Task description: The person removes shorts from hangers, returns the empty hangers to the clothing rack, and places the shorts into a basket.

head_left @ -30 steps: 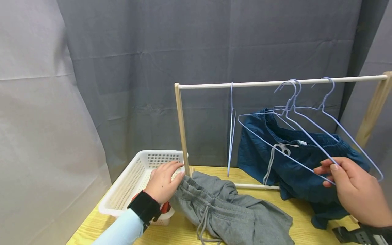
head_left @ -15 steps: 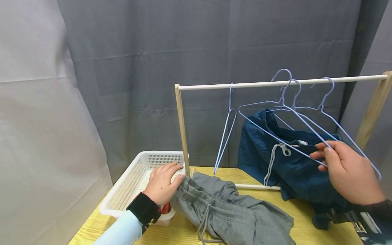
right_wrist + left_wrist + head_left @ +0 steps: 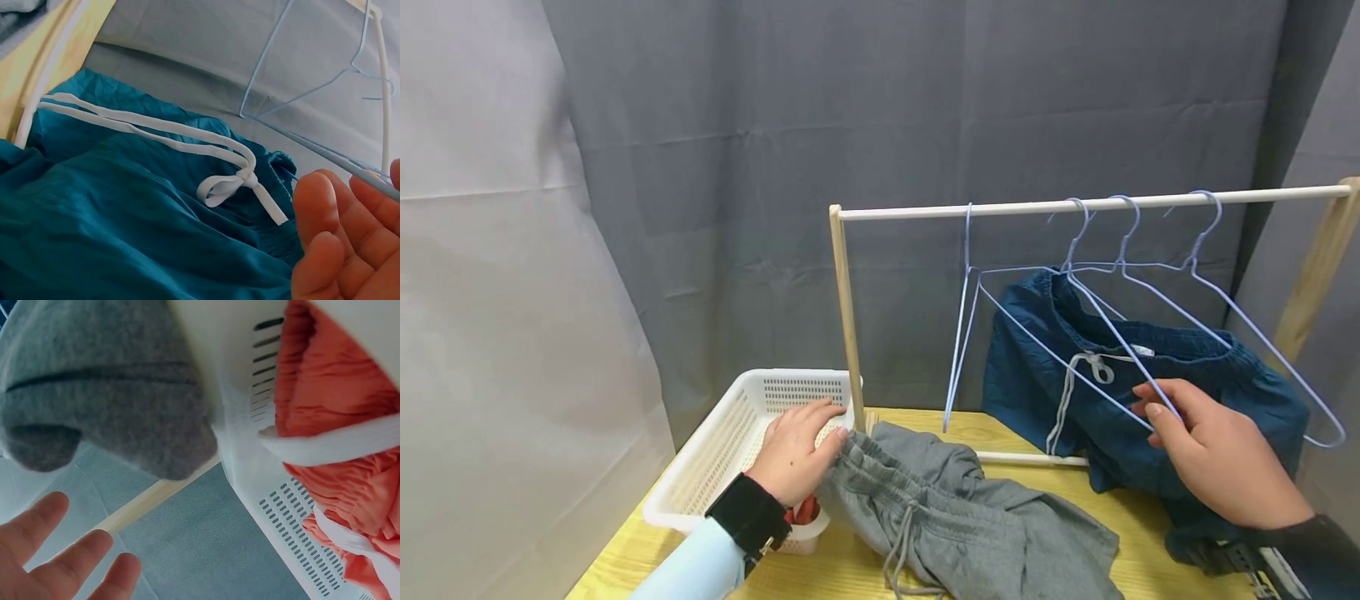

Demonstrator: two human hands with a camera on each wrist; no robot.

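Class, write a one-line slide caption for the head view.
Right hand pinches a blue wire hanger on the rail; left hand rests on grey shorts.

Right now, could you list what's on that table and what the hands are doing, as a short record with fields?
Left hand: rests flat on the gray sweat shorts, beside the white basket
Right hand: pinches the lower bar of a blue wire hanger
Rail: four blue wire hangers hooked on
Blue shorts: white drawstring, on a hanger
Basket: orange cloth inside
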